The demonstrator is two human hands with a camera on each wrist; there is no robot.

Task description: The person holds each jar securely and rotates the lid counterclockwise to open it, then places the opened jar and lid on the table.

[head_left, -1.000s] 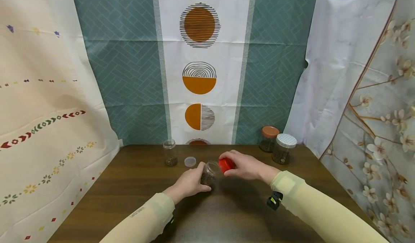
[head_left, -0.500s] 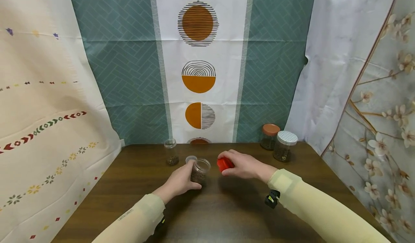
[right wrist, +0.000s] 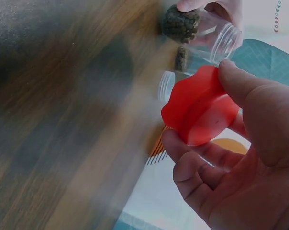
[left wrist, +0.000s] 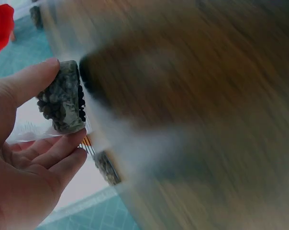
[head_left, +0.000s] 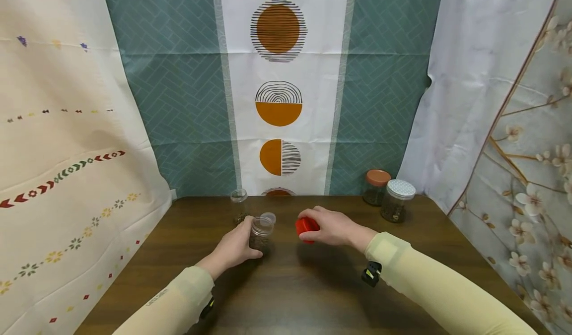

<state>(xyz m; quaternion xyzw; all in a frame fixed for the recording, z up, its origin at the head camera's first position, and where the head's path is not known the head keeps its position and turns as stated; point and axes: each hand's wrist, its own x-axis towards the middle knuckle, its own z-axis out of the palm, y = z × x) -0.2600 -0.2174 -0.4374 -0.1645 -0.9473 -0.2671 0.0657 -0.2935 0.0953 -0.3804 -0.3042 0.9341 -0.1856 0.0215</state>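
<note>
My left hand (head_left: 233,244) grips a clear, uncapped jar (head_left: 261,228) part-filled with dark granules. The thumb and fingers wrap its sides, and the jar stands nearly upright, close over the table. To its right, my right hand (head_left: 334,227) pinches a red lid (right wrist: 199,108) with a scalloped edge, held tilted above the table and apart from the jar. A small translucent lid (head_left: 269,218) lies on the table just behind the gripped jar. Beyond the left fingers is a narrower uncapped jar (head_left: 239,202), its lower part partly hidden by that hand.
Two closed jars stand at the table's back right, one with an orange-brown lid (head_left: 378,177), one with a pale patterned lid (head_left: 401,189). The brown wooden table (head_left: 290,290) ends at a hanging patterned cloth (head_left: 192,166) behind, with more cloths at both sides.
The left hand has carried the jar leftward, uncovering the table between it and the red lid. The right hand has shifted slightly left, still holding the lid.
</note>
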